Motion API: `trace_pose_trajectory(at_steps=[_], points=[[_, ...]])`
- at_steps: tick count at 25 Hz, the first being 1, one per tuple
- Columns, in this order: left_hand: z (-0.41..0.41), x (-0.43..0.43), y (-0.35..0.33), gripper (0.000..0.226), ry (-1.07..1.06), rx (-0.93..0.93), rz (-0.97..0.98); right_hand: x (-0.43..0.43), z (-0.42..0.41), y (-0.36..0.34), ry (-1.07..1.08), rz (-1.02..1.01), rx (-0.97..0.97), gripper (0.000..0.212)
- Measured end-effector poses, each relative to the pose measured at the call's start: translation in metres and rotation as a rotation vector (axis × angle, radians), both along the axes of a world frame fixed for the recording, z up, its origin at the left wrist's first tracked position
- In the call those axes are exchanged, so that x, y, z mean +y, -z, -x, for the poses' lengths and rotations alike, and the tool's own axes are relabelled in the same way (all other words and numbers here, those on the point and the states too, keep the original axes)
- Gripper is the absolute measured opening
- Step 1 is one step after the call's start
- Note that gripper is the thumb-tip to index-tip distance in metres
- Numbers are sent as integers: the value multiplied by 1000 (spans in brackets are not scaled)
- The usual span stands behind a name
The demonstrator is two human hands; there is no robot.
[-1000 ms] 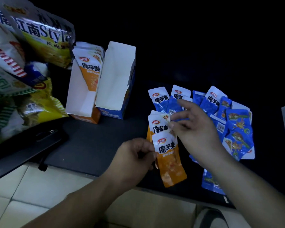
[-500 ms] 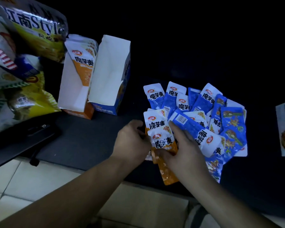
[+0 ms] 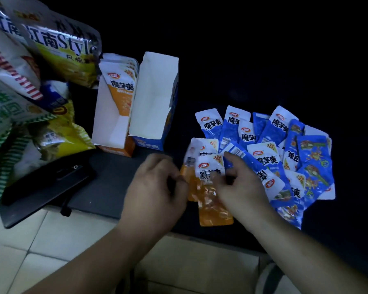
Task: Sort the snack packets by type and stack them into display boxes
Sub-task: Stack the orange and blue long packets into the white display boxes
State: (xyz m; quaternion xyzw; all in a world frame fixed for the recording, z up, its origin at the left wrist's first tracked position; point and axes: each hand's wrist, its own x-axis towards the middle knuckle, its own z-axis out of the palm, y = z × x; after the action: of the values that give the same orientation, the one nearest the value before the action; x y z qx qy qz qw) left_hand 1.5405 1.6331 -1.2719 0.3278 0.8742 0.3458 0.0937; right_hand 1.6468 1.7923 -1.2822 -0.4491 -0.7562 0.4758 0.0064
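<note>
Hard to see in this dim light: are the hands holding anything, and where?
Yes: the orange packets. The left hand pinches their left edge, the right hand their right side, near the middle.

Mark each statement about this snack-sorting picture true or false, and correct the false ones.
1. The orange display box has orange packets standing in it. True.
2. The blue display box is full of blue packets. False: no packets show in it; the blue packets lie in a loose pile on the dark surface to its right.
3. The left hand and the right hand both have a grip on loose orange packets. True.
4. The large snack bags lie to the right of the blue pile. False: they are at the far left, beside the orange display box.
</note>
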Motion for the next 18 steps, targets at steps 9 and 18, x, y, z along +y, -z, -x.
trace_pose_trajectory(at_steps=[9,18], points=[[-40,23,42,78,183,-223,174,-9,-14,-3,219,350,262,35],[-52,33,36,79,53,-380,118,-4,-9,6,64,96,84,51]])
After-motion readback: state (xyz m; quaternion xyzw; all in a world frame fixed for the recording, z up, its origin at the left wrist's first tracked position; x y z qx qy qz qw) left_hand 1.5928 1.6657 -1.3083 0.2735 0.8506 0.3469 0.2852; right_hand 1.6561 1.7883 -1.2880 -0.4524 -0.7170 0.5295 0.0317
